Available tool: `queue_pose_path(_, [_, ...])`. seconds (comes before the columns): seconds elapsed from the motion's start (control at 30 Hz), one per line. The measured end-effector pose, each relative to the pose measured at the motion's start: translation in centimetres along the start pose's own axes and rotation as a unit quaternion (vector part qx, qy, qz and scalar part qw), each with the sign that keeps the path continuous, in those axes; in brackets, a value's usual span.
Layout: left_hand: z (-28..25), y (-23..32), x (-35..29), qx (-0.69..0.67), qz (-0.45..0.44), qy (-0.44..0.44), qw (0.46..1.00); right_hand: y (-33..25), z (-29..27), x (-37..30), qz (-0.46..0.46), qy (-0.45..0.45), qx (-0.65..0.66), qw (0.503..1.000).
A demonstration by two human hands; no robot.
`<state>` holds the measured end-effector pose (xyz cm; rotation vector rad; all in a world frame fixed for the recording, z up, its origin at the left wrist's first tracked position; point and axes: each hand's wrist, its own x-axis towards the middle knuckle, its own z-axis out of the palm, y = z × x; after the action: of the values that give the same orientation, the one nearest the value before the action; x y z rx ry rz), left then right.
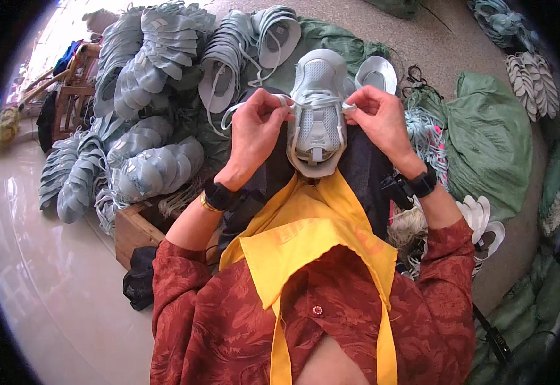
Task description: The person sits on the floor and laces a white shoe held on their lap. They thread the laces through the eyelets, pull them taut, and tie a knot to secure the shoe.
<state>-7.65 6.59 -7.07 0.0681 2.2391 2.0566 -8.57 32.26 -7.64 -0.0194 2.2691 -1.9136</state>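
A pale grey-blue shoe upper (319, 128) lies on my lap between my knees, its toe pointing away from me. A light blue shoelace (317, 99) crosses it near the middle. At its left edge, my left hand (255, 133) is closed, thumb and forefinger pinching the lace, with a loop standing out to the left. On the opposite side my right hand (380, 120) pinches a lace's pale end beside the upper's edge. Both hands are at about the same height, and the fingertips partly hide the lace.
Stacked grey-blue shoe uppers (158, 64) crowd the left and far left. A wooden box (140, 232) stands by my left leg. Green sacks (490, 144) and a bundle of light blue laces (424, 131) lie to the right. White shoe parts (475, 215) sit near my right forearm.
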Motion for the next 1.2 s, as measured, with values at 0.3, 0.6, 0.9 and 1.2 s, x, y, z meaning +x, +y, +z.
queue_pose_path(0.3, [0.3, 1.0, -0.1, 0.11, -0.005, -0.002, 0.994, -0.8, -0.5, -0.3, 0.04, -0.008, 0.033, 0.999])
queue_pose_path(0.6, [0.9, 1.1, -0.3, 0.126, 0.011, 0.031, 0.991, -1.2, -1.2, -1.4, 0.069, 0.003, 0.066, 0.995])
queue_pose_path(0.9, [0.6, 0.3, -0.3, 0.139, 0.013, 0.01, 0.99, -1.9, -2.5, -2.2, 0.088, -0.018, -0.01, 0.996])
queue_pose_path(1.2, [0.9, 0.9, -0.6, 0.262, 0.13, -0.004, 0.956, -2.8, 0.0, -2.4, -0.15, 0.007, -0.174, 0.973])
